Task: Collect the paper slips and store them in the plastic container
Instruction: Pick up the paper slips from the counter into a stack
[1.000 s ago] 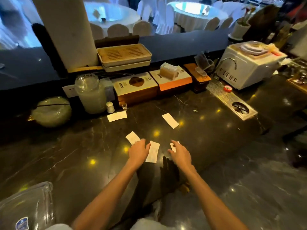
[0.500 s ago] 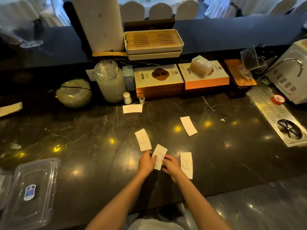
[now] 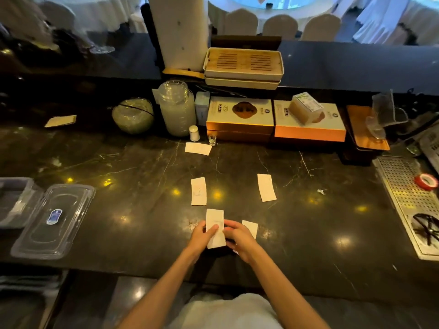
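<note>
Several white paper slips lie on the dark marble counter. My left hand (image 3: 202, 237) and my right hand (image 3: 238, 236) both pinch one slip (image 3: 215, 223) near the front edge. Another slip (image 3: 251, 228) lies partly under my right hand. Further off rest a slip (image 3: 198, 191) ahead of my hands, a slip (image 3: 266, 187) to the right, and a slip (image 3: 198, 148) by the boxes. The clear plastic container sits at the far left, its tub (image 3: 14, 200) cut off by the frame and its open lid (image 3: 54, 220) flat on the counter.
Along the back stand a glass jar (image 3: 177, 108), a round glass bowl (image 3: 133, 115), two gift boxes (image 3: 240, 119), a stacked tea tray (image 3: 243, 65) and a small glass (image 3: 212, 140). A perforated drain tray (image 3: 408, 195) with a red tape roll (image 3: 426, 181) fills the right side.
Both hands have closed onto the middle slip and lifted its near end. The camera view has shifted left and down, bringing the container further into view.
</note>
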